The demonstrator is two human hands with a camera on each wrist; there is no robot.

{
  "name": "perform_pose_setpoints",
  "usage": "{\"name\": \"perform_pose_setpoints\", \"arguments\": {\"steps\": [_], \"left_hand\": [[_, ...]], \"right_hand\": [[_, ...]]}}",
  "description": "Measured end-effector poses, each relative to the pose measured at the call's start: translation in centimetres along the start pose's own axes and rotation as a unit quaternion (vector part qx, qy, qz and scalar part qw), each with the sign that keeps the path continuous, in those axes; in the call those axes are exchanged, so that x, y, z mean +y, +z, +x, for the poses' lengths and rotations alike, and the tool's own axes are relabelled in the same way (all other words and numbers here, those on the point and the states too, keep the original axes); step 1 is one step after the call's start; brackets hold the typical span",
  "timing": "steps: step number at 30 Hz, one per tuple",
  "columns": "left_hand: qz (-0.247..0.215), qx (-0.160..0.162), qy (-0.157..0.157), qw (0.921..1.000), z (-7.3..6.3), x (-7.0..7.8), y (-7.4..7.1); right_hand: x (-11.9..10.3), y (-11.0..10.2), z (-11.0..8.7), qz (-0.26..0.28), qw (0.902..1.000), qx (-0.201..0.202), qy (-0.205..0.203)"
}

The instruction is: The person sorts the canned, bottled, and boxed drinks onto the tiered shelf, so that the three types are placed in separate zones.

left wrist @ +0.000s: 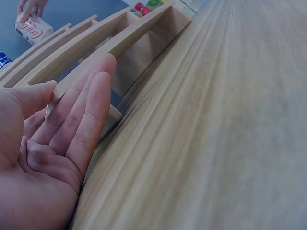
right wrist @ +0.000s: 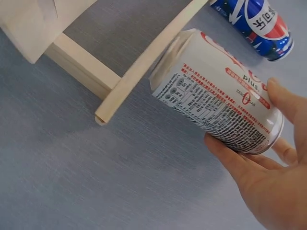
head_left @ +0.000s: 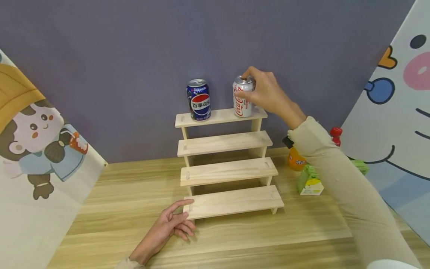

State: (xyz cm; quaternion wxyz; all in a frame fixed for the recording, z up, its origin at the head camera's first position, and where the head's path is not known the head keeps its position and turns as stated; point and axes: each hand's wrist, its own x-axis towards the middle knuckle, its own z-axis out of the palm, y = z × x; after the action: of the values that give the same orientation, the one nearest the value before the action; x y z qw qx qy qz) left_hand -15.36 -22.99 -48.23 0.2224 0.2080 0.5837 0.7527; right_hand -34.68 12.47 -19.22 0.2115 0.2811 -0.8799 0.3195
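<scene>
My right hand (head_left: pixel 267 91) grips a white Coca-Cola can (head_left: pixel 239 102) round its upper part, fingers over the top rim. The can is upright, its base right at the right end of the top step. In the right wrist view, the printed text side of this can (right wrist: pixel 216 96) faces the camera. A blue Pepsi can (head_left: pixel 200 104) stands on the left part of the same step. Down at the front, my left hand (head_left: pixel 168 226) holds the left end of the lowest step of a wooden stepped display stand (head_left: pixel 231 203), thumb and fingers at its edge.
Right of the stand, partly behind my right sleeve, are an orange bottle (head_left: pixel 295 160), a green carton (head_left: pixel 310 181) and a red-capped bottle (head_left: pixel 336 133). A grey wall (head_left: pixel 134 74) rises close behind the stand. Cartoon-printed panels (head_left: pixel 33 157) flank the wood-grain table (head_left: pixel 134 190).
</scene>
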Motion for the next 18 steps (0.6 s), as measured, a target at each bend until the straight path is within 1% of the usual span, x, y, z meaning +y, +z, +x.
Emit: {"name": "perform_pose_setpoints", "arguments": {"steps": [3, 9, 18], "left_hand": [[-0.006, -0.010, 0.013, 0.9998, -0.1, 0.1, 0.0], [-0.004, -0.008, 0.014, 0.9999, -0.1, 0.0, 0.1], [-0.002, 0.000, 0.011, 0.9999, 0.0, 0.0, 0.2]], "right_hand": [[0.3, 0.4, 0.4, 0.005, 1.0000, 0.004, 0.008], [0.8, 0.8, 0.3, 0.005, 0.9995, 0.018, 0.024], [1.9, 2.1, -0.4, 0.004, 0.9988, 0.044, 0.018]]}}
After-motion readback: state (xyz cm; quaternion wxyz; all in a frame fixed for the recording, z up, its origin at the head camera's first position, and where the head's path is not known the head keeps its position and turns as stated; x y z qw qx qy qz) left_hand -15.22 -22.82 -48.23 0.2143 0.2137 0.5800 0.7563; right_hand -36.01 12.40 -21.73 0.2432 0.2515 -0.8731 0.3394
